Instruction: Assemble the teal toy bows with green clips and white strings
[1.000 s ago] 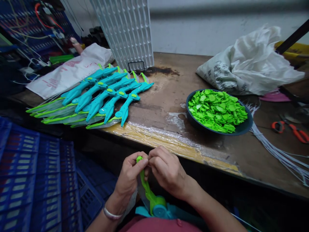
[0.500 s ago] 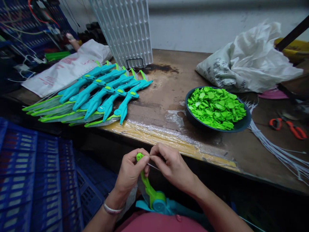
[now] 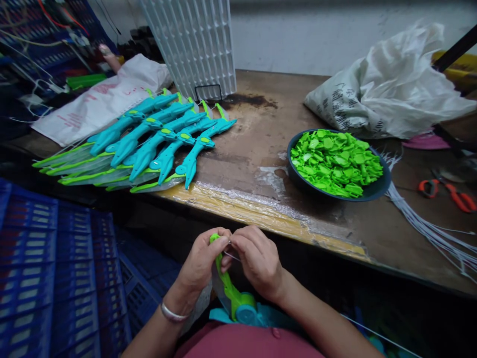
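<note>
My left hand [image 3: 206,258] is closed round the tip of a green and teal plastic toy bow [image 3: 233,293], whose lower part lies against my body. The bow's green arm has a translucent panel along it, and its teal middle sits at my lap. My right hand [image 3: 259,258] is pinched right beside the left fingertips, gripping a thin white cord [image 3: 231,255] at the green tip. Fingers hide the cord's very end. Another length of white cord runs out below my right forearm.
Several teal and green bows [image 3: 149,136] lie in a row on the table [image 3: 261,129]. A dark bowl [image 3: 385,186] holds green plastic pieces. White cords [image 3: 421,219], red-handled pliers [image 3: 462,199] and a white sack [image 3: 391,94] are at right. Blue crates [image 3: 70,268] stand at left.
My right hand has turned and drawn in closer to the left fingertips, with its fingers more curled. The cord now bends in a small loop below them. My left hand keeps its hold.
</note>
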A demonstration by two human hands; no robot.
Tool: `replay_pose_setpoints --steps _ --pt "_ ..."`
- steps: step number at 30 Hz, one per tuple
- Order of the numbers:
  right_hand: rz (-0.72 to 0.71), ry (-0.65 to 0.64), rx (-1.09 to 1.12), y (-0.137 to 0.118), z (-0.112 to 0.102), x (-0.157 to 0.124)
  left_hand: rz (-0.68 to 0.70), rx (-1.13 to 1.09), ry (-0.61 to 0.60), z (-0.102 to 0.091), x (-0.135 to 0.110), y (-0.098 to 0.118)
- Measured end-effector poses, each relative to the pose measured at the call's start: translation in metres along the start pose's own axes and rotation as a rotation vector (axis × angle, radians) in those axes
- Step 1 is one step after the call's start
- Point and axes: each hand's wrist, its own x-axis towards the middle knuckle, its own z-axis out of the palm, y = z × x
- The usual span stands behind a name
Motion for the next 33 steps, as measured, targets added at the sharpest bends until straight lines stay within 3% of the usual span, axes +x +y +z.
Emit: replay_pose_setpoints --steps 7,16,19,25,28,33 --pt "0.1 0.006 0.107 -0.005 -0.005 0.005 0.026 -0.003 0.018 0.002 0.0 -0.001" --pt "-0.099 -0.086 -0.32 -0.002 -0.004 0.006 0.05 0.084 0.074 0.001 -0.003 -0.003" --pt "-0.099 -0.1 -0.378 -0.001 -0.001 0.005 0.05 0.101 0.087 0.0 -0.003 -0.004" --pt "0.04 -0.088 -0.226 -0.004 -0.006 0.013 0.058 0.112 0.089 0.002 -0.003 -0.005" --pt "0.082 -0.155 -0.092 -0.002 -0.015 0.02 0.056 0.102 0.093 0.003 -0.004 -0.004" --pt "-0.099 -0.201 -0.271 0.005 -0.016 0.02 0.048 0.092 0.105 0.003 -0.003 -0.006"
